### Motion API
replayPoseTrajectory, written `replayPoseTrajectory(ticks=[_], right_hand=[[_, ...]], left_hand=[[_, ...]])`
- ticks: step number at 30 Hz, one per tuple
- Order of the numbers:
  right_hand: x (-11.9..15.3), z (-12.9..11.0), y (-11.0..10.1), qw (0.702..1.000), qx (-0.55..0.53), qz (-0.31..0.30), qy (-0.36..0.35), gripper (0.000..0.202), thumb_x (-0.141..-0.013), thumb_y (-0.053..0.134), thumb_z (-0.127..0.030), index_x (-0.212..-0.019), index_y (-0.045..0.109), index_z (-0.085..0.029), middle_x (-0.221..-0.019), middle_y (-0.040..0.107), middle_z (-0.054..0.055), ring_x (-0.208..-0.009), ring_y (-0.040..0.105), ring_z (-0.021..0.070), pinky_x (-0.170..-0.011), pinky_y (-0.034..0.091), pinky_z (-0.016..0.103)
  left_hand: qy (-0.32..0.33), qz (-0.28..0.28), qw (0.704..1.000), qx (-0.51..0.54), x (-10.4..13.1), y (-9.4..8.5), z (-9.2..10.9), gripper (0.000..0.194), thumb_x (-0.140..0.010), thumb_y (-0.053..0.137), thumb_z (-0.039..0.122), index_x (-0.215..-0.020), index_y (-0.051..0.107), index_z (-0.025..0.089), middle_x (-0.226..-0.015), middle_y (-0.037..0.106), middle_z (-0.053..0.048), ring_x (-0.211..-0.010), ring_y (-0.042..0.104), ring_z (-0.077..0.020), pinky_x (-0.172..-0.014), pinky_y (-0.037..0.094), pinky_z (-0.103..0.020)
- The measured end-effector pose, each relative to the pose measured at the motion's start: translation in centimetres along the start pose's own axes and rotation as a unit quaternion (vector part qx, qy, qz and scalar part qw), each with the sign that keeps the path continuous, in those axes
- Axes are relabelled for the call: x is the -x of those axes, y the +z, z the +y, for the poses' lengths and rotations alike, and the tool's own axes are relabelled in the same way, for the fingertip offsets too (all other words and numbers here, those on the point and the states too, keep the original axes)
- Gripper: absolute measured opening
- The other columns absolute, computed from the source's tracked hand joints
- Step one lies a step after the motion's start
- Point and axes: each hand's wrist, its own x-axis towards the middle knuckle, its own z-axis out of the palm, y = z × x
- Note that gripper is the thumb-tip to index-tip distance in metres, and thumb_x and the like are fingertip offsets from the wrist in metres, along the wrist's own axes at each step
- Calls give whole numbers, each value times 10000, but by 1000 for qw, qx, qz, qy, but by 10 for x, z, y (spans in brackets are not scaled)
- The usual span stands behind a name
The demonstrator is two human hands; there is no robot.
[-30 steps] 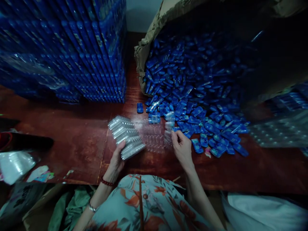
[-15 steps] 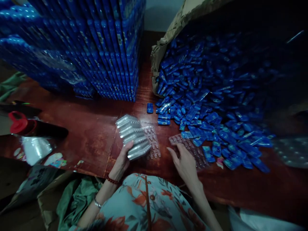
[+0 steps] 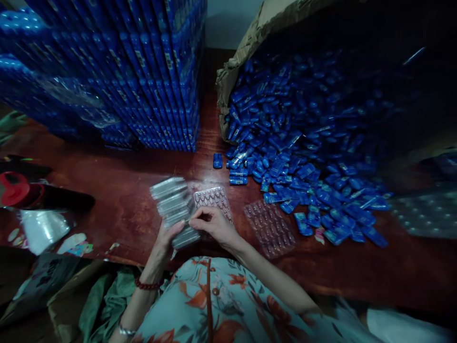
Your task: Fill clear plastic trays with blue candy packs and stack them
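Observation:
My left hand (image 3: 167,237) is closed around a stack of clear plastic blister trays (image 3: 170,193), thumb on top, held tilted over the table. At the stack's right edge, the thumb and fingers of my right hand (image 3: 216,227) are pinched together; whether they grip one tray or several is too small to tell. Flat on the table, partly behind my right hand, lies a clear blister tray (image 3: 213,194). A second clear blister tray (image 3: 269,228) lies farther right, apart from both hands.
Small blue packs (image 3: 282,166) spill from a cardboard box (image 3: 228,83) across the right side. Stacked blue packed trays (image 3: 153,90) rise at the back left. A black bottle with a red lid (image 3: 64,196) lies at the left. More clear trays (image 3: 424,214) lie far right.
My right hand has left the right-hand blister tray, now flat on the table, and moved left to the stack's edge. The stack in my left hand has shifted slightly left.

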Motion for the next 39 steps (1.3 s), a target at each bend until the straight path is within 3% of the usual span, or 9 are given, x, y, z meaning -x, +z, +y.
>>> replayPoseTrajectory(ticks=[7, 14, 18, 22, 28, 32, 35, 38, 39], right_hand=[[-1, 5, -4, 999, -14, 15, 35, 237, -604, 736, -366, -597, 599, -173, -537, 506, -54, -519, 423, 82, -510, 310, 210], [-17, -5, -8, 982, 144, 79, -98, 233, -737, 615, -389, -659, 571, -174, -627, 527, -31, -616, 469, 110, -578, 356, 217], [-37, -13, -9, 956, 196, 152, -155, 232, -756, 575, -387, -655, 545, -181, -613, 512, -32, -595, 460, 115, -568, 364, 223], [-45, -20, -20, 931, 228, 204, -201, 201, -774, 552, -359, -680, 548, -181, -642, 522, -28, -615, 463, 116, -578, 362, 223], [-43, -18, -42, 945, 200, 202, -163, 227, -733, 575, -391, -655, 536, -182, -599, 486, -35, -571, 438, 112, -546, 352, 225], [-52, -21, -41, 947, 185, 203, -167, 237, -728, 571, -408, -655, 527, -186, -592, 476, -39, -562, 425, 109, -544, 354, 228], [-54, -32, -37, 933, 210, 219, -196, 220, -732, 567, -385, -650, 520, -187, -616, 490, -34, -586, 438, 111, -567, 364, 229], [-46, -40, -40, 911, 263, 241, -206, 214, -761, 551, -376, -666, 523, -186, -619, 503, -32, -577, 441, 110, -555, 360, 225], [-40, -41, -43, 900, 289, 250, -207, 215, -770, 544, -375, -671, 524, -186, -616, 509, -31, -570, 444, 109, -549, 358, 225]], left_hand=[[-23, -19, 999, 33, -2, -1, -4, 346, -498, 781, 294, -758, 636, 118, -769, 703, -71, -763, 668, -245, -662, 537, -290], [-42, -13, 989, 143, -19, 1, -8, 399, -541, 775, 262, -888, 656, 106, -771, 712, -74, -744, 677, -243, -676, 541, -297], [-59, 20, 976, 208, -40, -13, -3, 309, -666, 686, 226, -936, 631, 86, -796, 713, -93, -758, 682, -240, -768, 540, -344], [-21, 67, 963, 261, -63, -44, 24, 214, -779, 551, 226, -958, 594, 116, -778, 708, -73, -775, 685, -218, -830, 532, -369], [23, -19, 988, 149, -94, -85, 60, 284, -807, 507, 308, -1034, 570, 148, -899, 693, -90, -811, 672, -211, -788, 539, -400], [74, 118, 990, 12, -114, -75, 53, 446, -758, 621, 334, -1157, 497, 174, -1004, 661, -99, -829, 660, -193, -759, 535, -365], [169, 226, 946, -160, -118, -63, 47, 668, -703, 687, 276, -1288, 393, 144, -1165, 575, -149, -1018, 600, -234, -877, 482, -373], [251, 372, 817, -363, -105, -53, 42, 761, -744, 640, 367, -1373, 303, 104, -1340, 380, -224, -1241, 393, -360, -999, 339, -523], [279, 390, 780, -402, -98, -49, 39, 729, -768, 607, 393, -1369, 319, 98, -1347, 359, -230, -1258, 357, -376, -1009, 309, -543]])
